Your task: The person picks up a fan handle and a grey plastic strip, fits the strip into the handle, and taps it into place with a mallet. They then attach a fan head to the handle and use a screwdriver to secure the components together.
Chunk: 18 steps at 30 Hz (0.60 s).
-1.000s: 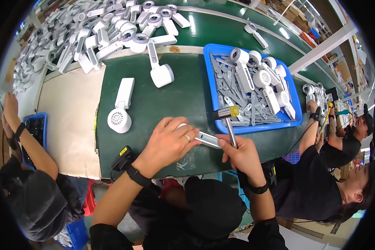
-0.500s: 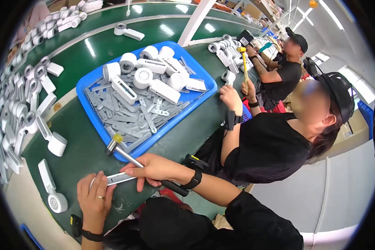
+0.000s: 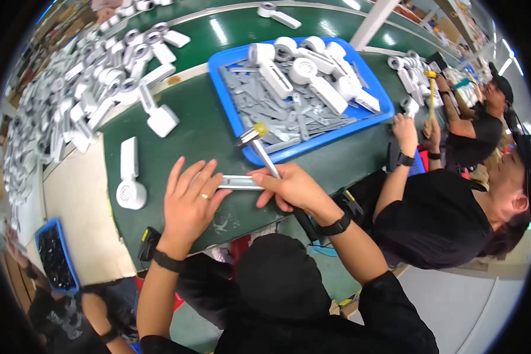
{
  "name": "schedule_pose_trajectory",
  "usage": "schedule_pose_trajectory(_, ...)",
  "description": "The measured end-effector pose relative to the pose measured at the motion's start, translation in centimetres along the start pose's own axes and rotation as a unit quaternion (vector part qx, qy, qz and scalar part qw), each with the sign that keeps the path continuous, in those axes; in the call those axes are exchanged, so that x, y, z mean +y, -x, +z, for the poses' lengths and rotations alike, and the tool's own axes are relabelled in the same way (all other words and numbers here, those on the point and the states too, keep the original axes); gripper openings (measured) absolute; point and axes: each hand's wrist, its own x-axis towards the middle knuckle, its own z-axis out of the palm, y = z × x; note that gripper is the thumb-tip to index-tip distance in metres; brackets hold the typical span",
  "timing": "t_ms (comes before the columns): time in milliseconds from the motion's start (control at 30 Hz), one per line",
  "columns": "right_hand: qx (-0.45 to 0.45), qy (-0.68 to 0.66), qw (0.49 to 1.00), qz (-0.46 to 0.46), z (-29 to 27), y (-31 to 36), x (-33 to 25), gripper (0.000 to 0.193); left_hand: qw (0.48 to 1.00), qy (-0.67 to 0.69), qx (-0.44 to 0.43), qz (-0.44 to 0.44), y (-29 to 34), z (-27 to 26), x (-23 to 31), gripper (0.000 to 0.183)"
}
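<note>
Hands: While the right hand (image 3: 296, 187) grips a hammer (image 3: 266, 159) and a white handle (image 3: 241, 183), the left hand (image 3: 189, 203), fingers spread, is beside it; touching or not, I cannot tell.
White handle: between both hands.
Tray (image 3: 298, 151): blue, beyond the right hand.
Fan (image 3: 131, 193): white, left of the left hand.

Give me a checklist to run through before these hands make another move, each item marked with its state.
1. Hammer secured: ok, held in the right hand.
2. Right hand on the pale handle piece: ok, at the piece's right end.
3. Left hand closed on the piece: not ok, fingers spread open; contact unclear.
4. Hammer clear of the blue tray: cannot tell, its head overlaps the near rim in this view.
5. White fan-shaped unit apart from both hands: ok, lying to the left.
</note>
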Motion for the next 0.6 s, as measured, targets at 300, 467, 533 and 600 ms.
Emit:
schedule_pose_trajectory(300,-0.012,-0.017,1.000,-0.014,0.8,-0.7,0.9,0.038,0.993,0.069,-0.062,0.071,-0.7,1.3,-0.2,0.037)
schedule_pose_trajectory(467,-0.023,-0.012,1.000,-0.008,0.7,-0.8,0.8,0.039,0.993,0.045,-0.072,0.087,-1.3,0.2,-0.3,0.035)
schedule_pose_trajectory(533,-0.030,-0.017,0.999,-0.016,0.4,-0.5,1.0,0.039,0.993,0.047,-0.065,0.089,-1.6,0.0,0.2,0.030)
schedule_pose_trajectory(600,0.000,0.010,1.000,-0.011,0.6,-0.4,0.8,0.038,0.991,0.078,-0.086,0.070,-1.2,0.2,-0.2,0.033)
